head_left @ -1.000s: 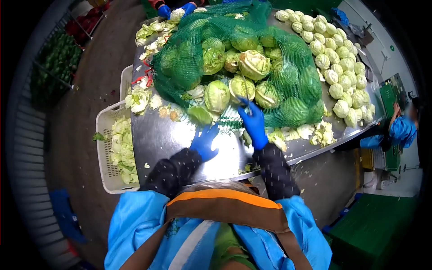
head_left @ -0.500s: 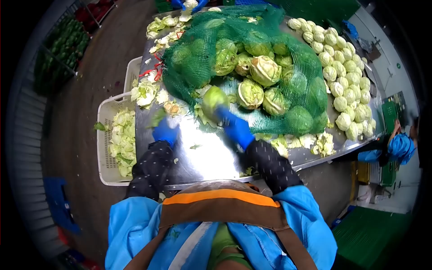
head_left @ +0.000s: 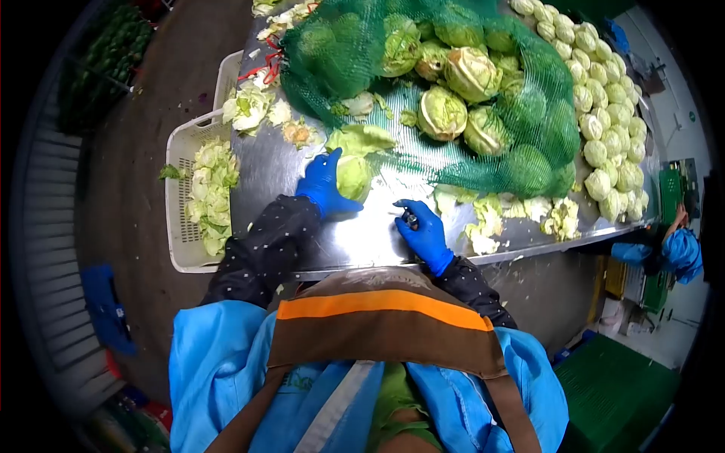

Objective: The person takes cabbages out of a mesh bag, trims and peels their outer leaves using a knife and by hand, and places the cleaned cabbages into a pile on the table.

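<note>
My left hand (head_left: 325,185), in a blue glove, grips the left side of a pale green cabbage (head_left: 353,180) on the metal table. A loose green outer leaf (head_left: 361,139) lies just beyond that cabbage. To the right, my gloved right hand (head_left: 427,238) is closed round a small knife (head_left: 411,220), of which mainly the dark handle end shows; its blade is hard to make out against the bright metal. Farther back, a green mesh bag (head_left: 540,162) lies open, with several untrimmed cabbages (head_left: 442,113) in its mouth.
Trimmed cabbages (head_left: 615,136) are piled along the table's right side. A white basket (head_left: 181,234) of leaves stands left of the table (head_left: 302,253). Loose leaves (head_left: 483,223) lie in front of the bag. Another person (head_left: 680,253) is at the far right.
My left hand has moved right and up onto the cabbage. My right hand has drawn back toward me, away from the cabbage. The view has shifted, so the table's far end is cut off.
</note>
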`<action>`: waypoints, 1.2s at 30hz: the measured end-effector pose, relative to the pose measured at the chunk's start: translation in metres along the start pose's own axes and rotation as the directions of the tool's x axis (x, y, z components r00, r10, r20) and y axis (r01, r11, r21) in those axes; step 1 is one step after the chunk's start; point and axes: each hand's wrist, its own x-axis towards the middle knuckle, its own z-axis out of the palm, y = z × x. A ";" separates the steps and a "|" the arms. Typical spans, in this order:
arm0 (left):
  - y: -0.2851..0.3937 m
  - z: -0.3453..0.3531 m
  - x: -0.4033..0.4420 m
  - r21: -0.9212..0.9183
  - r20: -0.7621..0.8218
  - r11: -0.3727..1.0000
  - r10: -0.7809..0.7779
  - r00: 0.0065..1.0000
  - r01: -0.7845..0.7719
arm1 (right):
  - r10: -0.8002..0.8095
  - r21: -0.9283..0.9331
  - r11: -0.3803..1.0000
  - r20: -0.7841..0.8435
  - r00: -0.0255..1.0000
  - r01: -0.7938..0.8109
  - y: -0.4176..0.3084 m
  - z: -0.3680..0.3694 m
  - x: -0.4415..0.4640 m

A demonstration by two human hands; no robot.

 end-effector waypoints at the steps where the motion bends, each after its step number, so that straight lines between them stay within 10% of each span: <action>1: -0.012 0.028 0.009 -0.155 -0.069 0.987 0.029 0.997 -0.040 | 0.010 0.002 1.000 0.024 1.000 -0.010 0.000 0.005 -0.004; 6: -0.008 0.069 -0.030 -0.328 -0.195 0.886 0.274 0.942 -0.326 | 0.088 -0.145 0.987 0.117 0.989 -0.071 -0.005 -0.004 -0.008; 13: 0.016 0.069 -0.072 -0.379 0.228 0.914 -0.061 0.972 0.146 | 0.064 -0.223 0.975 0.284 0.957 0.001 0.010 -0.014 -0.036; 22: -0.002 0.084 -0.050 -0.117 -0.300 0.880 0.411 0.861 -0.461 | 0.130 -0.181 0.981 0.381 0.915 -0.064 0.001 -0.023 -0.026; 26: 0.012 0.074 -0.053 -0.451 -0.076 0.889 0.056 0.996 -0.084 | 0.156 -0.233 0.970 0.363 0.919 -0.072 0.003 -0.016 -0.022; 36: 0.010 0.082 -0.049 -0.160 -0.197 0.972 0.142 0.970 -0.175 | 0.279 -0.405 0.907 0.384 0.880 -0.111 -0.008 -0.017 -0.015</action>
